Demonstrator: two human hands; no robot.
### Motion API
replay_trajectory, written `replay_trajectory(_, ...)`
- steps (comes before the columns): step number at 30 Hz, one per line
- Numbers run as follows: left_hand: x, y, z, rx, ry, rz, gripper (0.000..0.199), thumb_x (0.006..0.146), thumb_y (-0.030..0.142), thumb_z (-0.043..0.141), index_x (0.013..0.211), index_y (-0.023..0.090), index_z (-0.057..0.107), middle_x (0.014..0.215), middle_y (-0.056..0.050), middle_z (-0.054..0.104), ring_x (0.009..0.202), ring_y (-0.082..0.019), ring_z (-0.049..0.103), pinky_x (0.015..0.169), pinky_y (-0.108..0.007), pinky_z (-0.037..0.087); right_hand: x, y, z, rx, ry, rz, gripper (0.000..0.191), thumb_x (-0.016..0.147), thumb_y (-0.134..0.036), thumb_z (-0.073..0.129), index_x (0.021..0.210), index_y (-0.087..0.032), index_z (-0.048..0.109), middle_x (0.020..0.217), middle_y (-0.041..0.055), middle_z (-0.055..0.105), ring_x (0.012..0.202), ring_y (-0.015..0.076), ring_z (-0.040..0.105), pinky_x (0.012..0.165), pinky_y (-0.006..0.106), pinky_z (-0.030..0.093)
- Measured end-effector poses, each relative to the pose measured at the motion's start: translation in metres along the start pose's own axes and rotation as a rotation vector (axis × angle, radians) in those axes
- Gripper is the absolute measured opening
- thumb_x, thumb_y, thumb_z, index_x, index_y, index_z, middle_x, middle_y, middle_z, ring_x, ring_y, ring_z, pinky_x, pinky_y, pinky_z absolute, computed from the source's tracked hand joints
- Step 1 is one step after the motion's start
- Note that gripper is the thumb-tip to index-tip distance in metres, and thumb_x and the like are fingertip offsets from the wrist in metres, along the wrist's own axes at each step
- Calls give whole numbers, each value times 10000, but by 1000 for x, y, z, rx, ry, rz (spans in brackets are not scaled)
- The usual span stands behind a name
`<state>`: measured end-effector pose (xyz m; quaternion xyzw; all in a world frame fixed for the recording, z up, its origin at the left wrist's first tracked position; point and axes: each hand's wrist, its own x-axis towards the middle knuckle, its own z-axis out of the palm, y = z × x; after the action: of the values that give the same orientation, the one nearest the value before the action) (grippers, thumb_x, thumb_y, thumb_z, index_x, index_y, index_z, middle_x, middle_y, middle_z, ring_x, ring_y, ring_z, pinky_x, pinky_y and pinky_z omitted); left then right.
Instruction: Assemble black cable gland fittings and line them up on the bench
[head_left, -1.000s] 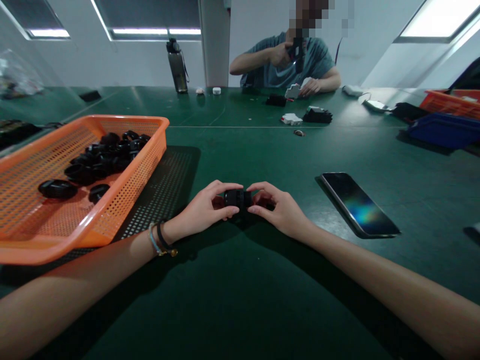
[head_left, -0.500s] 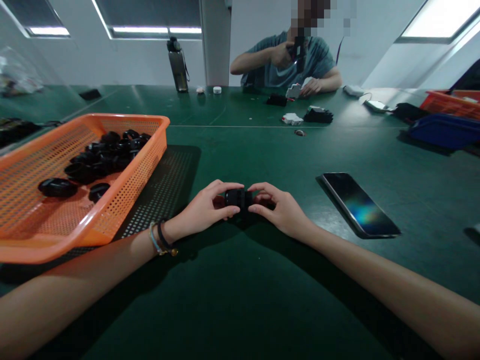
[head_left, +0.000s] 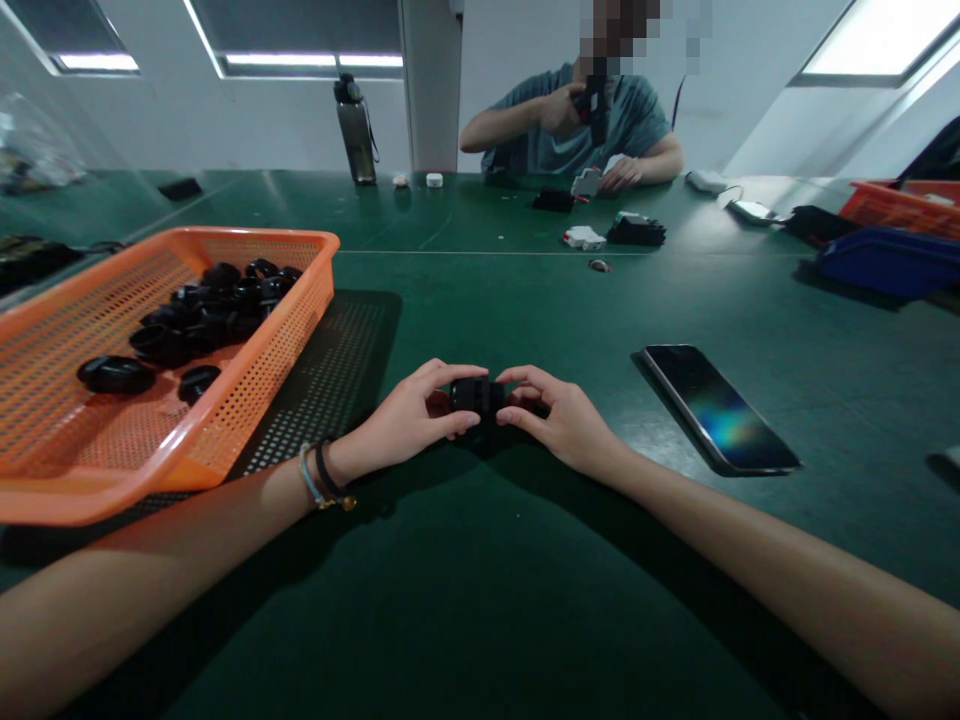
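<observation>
Just above the green table, a small black plastic fitting (head_left: 477, 396) lies sideways between my two hands. It looks like a short cylinder with a wider collar near its middle. My left hand (head_left: 429, 405) grips the fitting's left part between thumb and fingers. At its right end, my right hand (head_left: 546, 408) pinches it with thumb and fingertips; those fingers partly cover that end. Several similar black fittings (head_left: 225, 300) are heaped in an orange perforated basket (head_left: 289, 330) to the left of my left hand.
A smartphone (head_left: 720, 405) lies to the right of my right hand. Across the table a person (head_left: 551, 130) holds a dark tool, near white and black parts (head_left: 636, 230). A water bottle (head_left: 355, 130) stands at the back; a blue bin (head_left: 892, 260) sits far right.
My hands and the black fitting stay almost still. Across the table, the person's hand and dark tool have shifted slightly.
</observation>
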<state>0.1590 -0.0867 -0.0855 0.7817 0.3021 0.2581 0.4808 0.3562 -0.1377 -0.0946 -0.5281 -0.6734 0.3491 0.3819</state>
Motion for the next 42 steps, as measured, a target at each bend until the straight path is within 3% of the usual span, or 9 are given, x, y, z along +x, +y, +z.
replay_trajectory(23, 0, -1, 0, -20, -5, 1, 379, 767, 246, 636, 1138, 227, 561, 1025, -8, 480, 665, -74, 584, 631, -249, 547, -1, -2, -2, -77, 10, -13, 251, 763, -296, 615, 988, -197, 564, 697, -17, 633, 628, 145, 589, 601, 276, 446)
replay_trajectory(32, 0, 1, 0, -36, -13, -18, 385, 774, 243, 627, 1150, 227, 548, 1022, -10, 465, 647, -73, 595, 588, -236, 537, -3, -5, -2, -67, -4, -65, 304, 738, -154, 600, 1020, -233, 518, 712, -43, 623, 633, 122, 602, 635, 271, 477)
replay_trajectory(42, -1, 0, 1, -23, 1, -15, 384, 768, 242, 629, 1144, 223, 552, 1021, -10, 473, 647, -72, 585, 596, -238, 534, -3, -3, -2, -89, 17, -58, 283, 744, -172, 602, 1015, -222, 536, 679, -46, 612, 627, 138, 604, 632, 287, 480)
